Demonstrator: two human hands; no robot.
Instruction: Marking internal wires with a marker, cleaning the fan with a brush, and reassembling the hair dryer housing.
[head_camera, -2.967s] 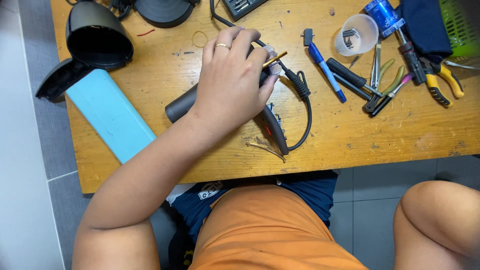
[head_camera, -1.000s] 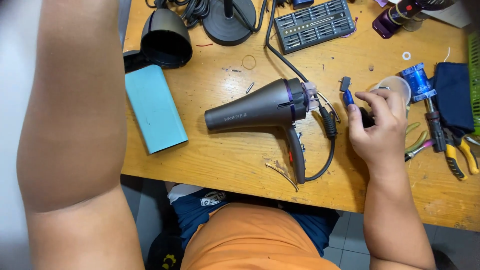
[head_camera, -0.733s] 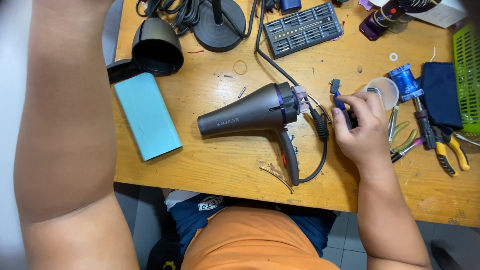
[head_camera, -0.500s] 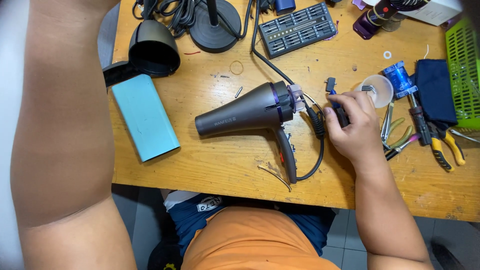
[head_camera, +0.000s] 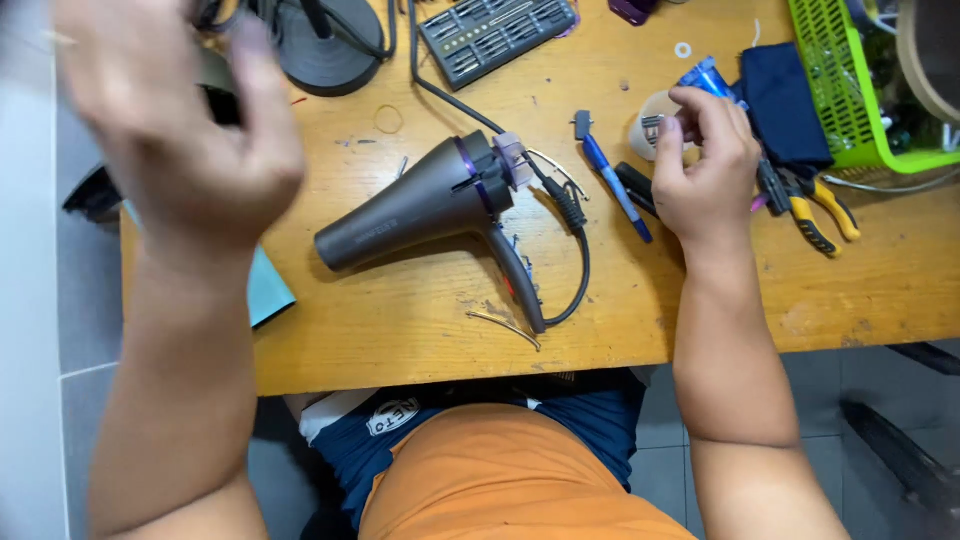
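Closest to you, your orange shirt and blue shorts sit just under the edge of the wooden bench (head_camera: 420, 350).

A little way in, a grey hair dryer (head_camera: 420, 205) lies on its side in the middle of the bench. Its handle points back at you. Its black cord (head_camera: 578, 255) loops round on the right of the handle. A thin bit of wire (head_camera: 505, 327) lies near the end of the handle.

Your left hand (head_camera: 185, 130) is up in the air above the left side of the bench. It touches nothing. It is blurry, with the fingers loosely curled and a bit apart. A light blue flat box (head_camera: 268, 290) peeks out from under that arm.

Your right hand (head_camera: 705, 165) rests on the right side of the bench. Its fingertips are bent onto a small clear cup (head_camera: 652, 125), and they touch the rim. You cannot tell if they pinch something. A blue screwdriver (head_camera: 610, 180) lies just left of this hand. Yellow pliers (head_camera: 815, 215) lie just right of it.

Farther away are a dark blue cloth (head_camera: 785, 105) and a green basket (head_camera: 850, 85) on the right. A black bit set case (head_camera: 495, 30) and a round black stand (head_camera: 325, 55) lie at the far edge.
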